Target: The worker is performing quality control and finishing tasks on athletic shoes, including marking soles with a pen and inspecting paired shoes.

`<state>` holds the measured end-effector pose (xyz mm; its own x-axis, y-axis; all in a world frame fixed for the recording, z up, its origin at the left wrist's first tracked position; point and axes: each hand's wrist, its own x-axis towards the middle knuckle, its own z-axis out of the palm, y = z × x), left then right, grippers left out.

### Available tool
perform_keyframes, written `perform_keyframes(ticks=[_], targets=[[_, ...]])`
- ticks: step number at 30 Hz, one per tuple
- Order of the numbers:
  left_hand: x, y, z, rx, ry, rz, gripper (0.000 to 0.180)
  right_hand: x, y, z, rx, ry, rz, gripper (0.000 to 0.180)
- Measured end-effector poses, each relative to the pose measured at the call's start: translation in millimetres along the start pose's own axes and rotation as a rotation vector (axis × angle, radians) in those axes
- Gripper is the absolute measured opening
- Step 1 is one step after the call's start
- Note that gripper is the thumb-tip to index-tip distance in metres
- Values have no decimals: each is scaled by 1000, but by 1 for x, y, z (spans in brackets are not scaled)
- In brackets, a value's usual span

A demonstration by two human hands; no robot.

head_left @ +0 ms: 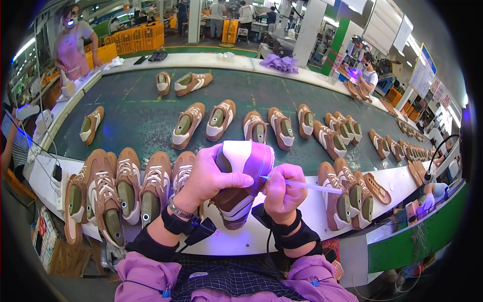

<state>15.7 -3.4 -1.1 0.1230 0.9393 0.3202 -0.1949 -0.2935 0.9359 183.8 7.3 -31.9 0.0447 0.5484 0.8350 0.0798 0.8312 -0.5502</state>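
Looks partway through pen work on the brown shoe (234, 197), tilted above the white ledge (224, 242). Clasps it in the left hand (214, 173); pinches a slim pen (314, 187) in the curled right hand (283, 192), seemingly touching the shoe's side. Cannot tell finished from waiting among nearby laced shoes (155, 176) or further shoes (188, 123) on the green belt (146, 113).

Shoe factory, sneakers (221, 120) on conveyor (136, 116)

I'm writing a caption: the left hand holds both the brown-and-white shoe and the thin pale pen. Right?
Not quite: the head view shows the thin pale pen in the right hand; the left hand does hold the brown-and-white shoe.
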Motion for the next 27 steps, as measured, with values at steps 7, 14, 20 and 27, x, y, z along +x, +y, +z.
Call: perform_keyframes(ticks=[7,14,20,27], targets=[[-4,1,-2,29,-32,-17,56,-4,-14,-13,907,1,507,10],[-17,9,-1,150,-209,72,63,-46,15,-80,825,-270,1350,39],[-34,8,41,262,-657,428,63,-73,-47,-84,876,-601,1404,79],[-54,-8,46,697,-421,463,53,-109,-27,-83,1319,-306,1684,57]])
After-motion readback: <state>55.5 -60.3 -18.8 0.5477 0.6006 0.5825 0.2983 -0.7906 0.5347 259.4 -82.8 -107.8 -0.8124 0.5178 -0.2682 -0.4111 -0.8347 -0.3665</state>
